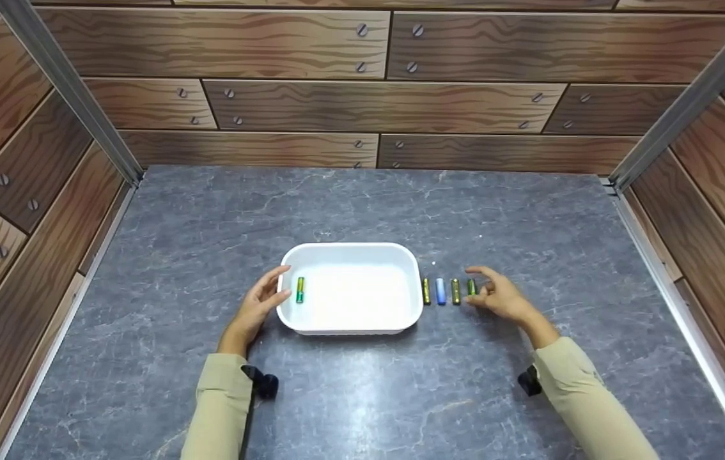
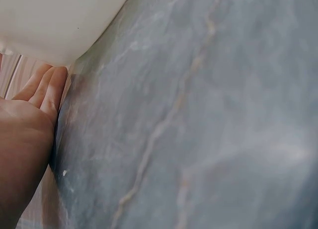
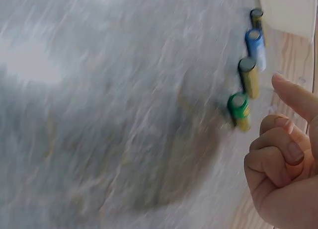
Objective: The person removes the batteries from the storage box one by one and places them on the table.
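A white rectangular tray [image 1: 351, 319] stands on the table, with one green and yellow battery [image 1: 300, 290] inside near its left wall. My left hand [image 1: 257, 311] rests against the tray's left side, fingers fairly straight and thumb at the rim. To the right of the tray lies a row: a dark gold battery [image 1: 426, 291], a blue battery [image 1: 441, 291], another dark gold battery [image 3: 249, 79] and a green and yellow battery [image 3: 240, 111]. Around this last one hovers my right hand [image 1: 497, 297], index finger extended and apart from the thumb, other fingers curled, gripping nothing.
Grey marbled table surface [image 1: 362, 396] surrounds the tray. Wood-patterned panels [image 1: 292, 105] rise at the back and both sides, with metal posts [image 1: 676, 108] in the corners. A small black device [image 1: 265, 385] sits at each wrist.
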`<state>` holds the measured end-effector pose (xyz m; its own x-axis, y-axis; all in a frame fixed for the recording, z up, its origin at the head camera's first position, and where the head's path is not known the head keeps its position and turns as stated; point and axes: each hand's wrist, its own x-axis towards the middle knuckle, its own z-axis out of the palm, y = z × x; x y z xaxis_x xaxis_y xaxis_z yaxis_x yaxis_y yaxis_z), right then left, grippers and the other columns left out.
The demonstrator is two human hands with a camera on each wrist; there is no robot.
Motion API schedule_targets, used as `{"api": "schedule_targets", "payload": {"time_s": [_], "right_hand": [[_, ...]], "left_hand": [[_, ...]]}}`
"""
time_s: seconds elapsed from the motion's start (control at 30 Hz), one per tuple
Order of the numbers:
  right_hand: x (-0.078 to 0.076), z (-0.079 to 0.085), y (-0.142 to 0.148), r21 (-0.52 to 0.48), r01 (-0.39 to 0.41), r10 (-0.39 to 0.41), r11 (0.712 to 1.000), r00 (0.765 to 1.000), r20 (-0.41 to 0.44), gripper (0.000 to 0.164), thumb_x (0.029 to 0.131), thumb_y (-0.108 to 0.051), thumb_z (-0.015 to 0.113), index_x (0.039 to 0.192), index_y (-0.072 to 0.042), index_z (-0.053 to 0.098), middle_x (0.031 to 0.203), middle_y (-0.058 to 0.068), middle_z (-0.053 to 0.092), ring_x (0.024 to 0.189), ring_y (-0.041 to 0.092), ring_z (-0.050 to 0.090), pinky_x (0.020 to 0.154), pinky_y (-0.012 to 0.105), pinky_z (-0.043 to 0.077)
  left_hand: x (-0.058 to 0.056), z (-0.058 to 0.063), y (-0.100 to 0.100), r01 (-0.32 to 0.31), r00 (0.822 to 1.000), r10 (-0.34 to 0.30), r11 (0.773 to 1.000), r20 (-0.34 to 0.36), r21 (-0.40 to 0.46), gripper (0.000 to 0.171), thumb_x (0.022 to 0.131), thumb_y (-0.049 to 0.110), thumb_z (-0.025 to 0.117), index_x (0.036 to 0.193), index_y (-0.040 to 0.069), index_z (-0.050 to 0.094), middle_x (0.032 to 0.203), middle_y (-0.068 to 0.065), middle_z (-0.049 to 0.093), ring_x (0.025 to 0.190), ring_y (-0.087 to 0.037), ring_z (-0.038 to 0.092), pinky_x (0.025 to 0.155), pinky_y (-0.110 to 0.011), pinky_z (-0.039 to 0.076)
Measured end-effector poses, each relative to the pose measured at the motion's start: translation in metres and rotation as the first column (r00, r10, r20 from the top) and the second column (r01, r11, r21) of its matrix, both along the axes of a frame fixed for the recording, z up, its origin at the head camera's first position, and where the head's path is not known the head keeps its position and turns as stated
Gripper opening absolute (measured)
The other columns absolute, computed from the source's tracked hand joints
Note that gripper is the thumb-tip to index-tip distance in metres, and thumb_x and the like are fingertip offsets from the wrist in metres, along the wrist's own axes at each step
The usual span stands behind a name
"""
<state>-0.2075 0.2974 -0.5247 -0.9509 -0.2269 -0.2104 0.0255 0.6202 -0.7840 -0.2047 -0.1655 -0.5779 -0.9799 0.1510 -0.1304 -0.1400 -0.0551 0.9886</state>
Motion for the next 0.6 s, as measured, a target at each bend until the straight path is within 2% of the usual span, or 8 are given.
{"api": "schedule_targets", "payload": {"time_s": [0.17, 0.4, 0.6], "right_hand": [[0.001, 0.004, -0.017, -0.028, -0.012, 0.01, 1.0, 0.998, -0.06, 0.056, 0.085, -0.006, 0.07, 0.133, 0.008, 0.046, 0.058, -0.008, 0.041, 0.048, -0.001, 0.034, 0.049, 0.017, 0.031], [0.002, 0.012, -0.046, -0.066, -0.006, -0.002, 0.998, 0.993, -0.116, 0.044, 0.086, -0.007, 0.069, 0.125, 0.007, 0.055, 0.059, -0.009, 0.045, 0.048, -0.002, 0.038, 0.048, 0.017, 0.032], [0.008, 0.017, -0.075, -0.117, -0.058, 0.037, 0.991, 0.983, -0.178, 0.036, 0.085, -0.006, 0.069, 0.117, 0.008, 0.06, 0.062, -0.007, 0.045, 0.052, -0.002, 0.04, 0.05, 0.016, 0.034]], "left_hand": [[0.0, 0.0, 0.0, -0.001, 1.0, 0.001, 1.0, -0.01, 0.007, 0.055, 0.092, 0.002, 0.059, 0.144, 0.001, 0.041, 0.15, -0.023, 0.04, 0.139, -0.035, 0.04, 0.092, -0.012, 0.043], [0.0, 0.0, 0.0, -0.005, 1.0, 0.005, 1.0, -0.007, 0.003, 0.055, 0.092, 0.003, 0.059, 0.144, 0.002, 0.041, 0.15, -0.023, 0.041, 0.138, -0.034, 0.041, 0.092, -0.012, 0.044], [0.0, 0.0, 0.0, -0.01, 1.0, 0.011, 1.0, 0.008, -0.024, 0.055, 0.092, 0.004, 0.06, 0.144, 0.004, 0.041, 0.149, -0.022, 0.042, 0.139, -0.033, 0.041, 0.092, -0.012, 0.042]]}}
